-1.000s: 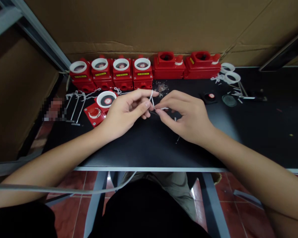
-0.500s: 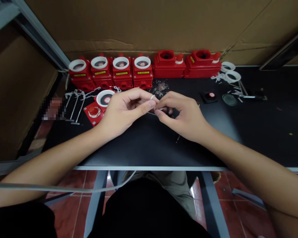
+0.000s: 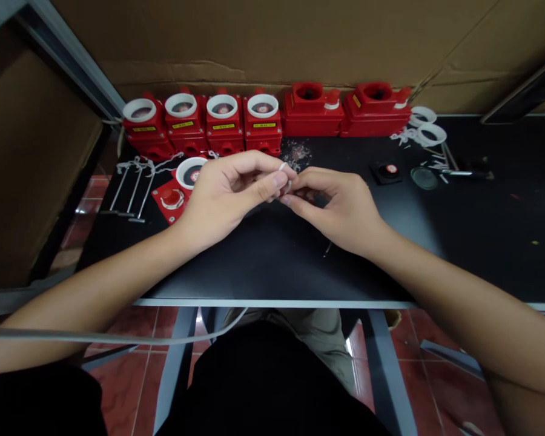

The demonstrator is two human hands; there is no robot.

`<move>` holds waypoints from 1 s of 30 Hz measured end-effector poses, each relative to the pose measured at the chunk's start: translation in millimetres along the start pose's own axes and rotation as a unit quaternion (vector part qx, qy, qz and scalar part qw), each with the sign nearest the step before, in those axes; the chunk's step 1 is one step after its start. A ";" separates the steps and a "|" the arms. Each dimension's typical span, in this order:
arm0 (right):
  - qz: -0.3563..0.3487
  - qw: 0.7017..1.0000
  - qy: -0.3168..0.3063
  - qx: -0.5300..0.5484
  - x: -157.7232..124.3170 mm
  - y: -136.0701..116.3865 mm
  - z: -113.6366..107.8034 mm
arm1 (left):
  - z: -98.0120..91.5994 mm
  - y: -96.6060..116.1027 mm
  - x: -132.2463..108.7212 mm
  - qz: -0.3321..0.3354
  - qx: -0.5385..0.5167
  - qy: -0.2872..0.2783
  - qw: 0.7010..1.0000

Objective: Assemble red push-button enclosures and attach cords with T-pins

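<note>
Over the middle of the black tabletop, both hands meet at the fingertips. My left hand (image 3: 229, 194) is closed, thumb against fingers, pinching a thin white cord (image 3: 283, 166) that bends over a fingertip. My right hand (image 3: 338, 206) also pinches at the same spot, its thumb and fingers touching the cord's lower part. Most of the cord is hidden by the fingers. Just left of my left hand lies a red cover plate (image 3: 169, 200) with a red knob and a white ring (image 3: 191, 172) around a dark window.
Red housings with white rings (image 3: 180, 125) line the back, beside two ringless red housings (image 3: 315, 121). T-shaped metal rods (image 3: 129, 191) with white cord lie left. White rings (image 3: 431, 135), a clear disc (image 3: 424, 178) and a black square part (image 3: 385, 173) lie right. A cable (image 3: 163, 341) crosses below.
The view has shifted slightly. My fingers have shifted a little around the white cord, and a thin strip that showed beneath the fingertips is now out of sight. Both hands stay together.
</note>
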State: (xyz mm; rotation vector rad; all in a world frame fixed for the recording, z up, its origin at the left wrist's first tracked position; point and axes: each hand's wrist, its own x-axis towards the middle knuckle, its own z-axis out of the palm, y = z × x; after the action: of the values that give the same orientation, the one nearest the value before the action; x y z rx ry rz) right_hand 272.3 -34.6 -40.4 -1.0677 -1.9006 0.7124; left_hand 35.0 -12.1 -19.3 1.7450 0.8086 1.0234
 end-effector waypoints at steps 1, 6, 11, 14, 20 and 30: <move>0.002 1.000 0.001 0.002 0.5 0.4 0.3 | 0.0 0.3 0.2 0.000 0.005 0.001 1.000; -0.018 1.000 0.012 0.004 5.2 6.5 5.1 | -1.5 1.8 2.2 0.022 0.026 0.004 0.999; -0.037 0.999 0.012 0.002 9.3 10.3 10.8 | -1.6 -0.4 3.0 0.021 0.016 0.007 1.000; -0.045 0.999 0.004 0.010 9.7 10.2 13.7 | -1.2 -1.0 2.4 0.023 0.002 0.011 1.000; -0.073 0.997 0.018 0.028 11.0 9.9 18.8 | -2.5 3.2 3.3 0.017 0.025 -0.003 1.000; 0.046 0.988 0.030 0.147 12.4 16.3 17.3 | -5.4 -8.3 5.5 -0.004 0.085 0.016 0.996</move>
State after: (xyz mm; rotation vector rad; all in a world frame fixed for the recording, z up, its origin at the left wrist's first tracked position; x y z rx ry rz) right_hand 260.4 -17.2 -57.0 -0.9805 -1.6419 0.9698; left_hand 31.8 -2.4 -24.3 1.8707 0.9454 1.0031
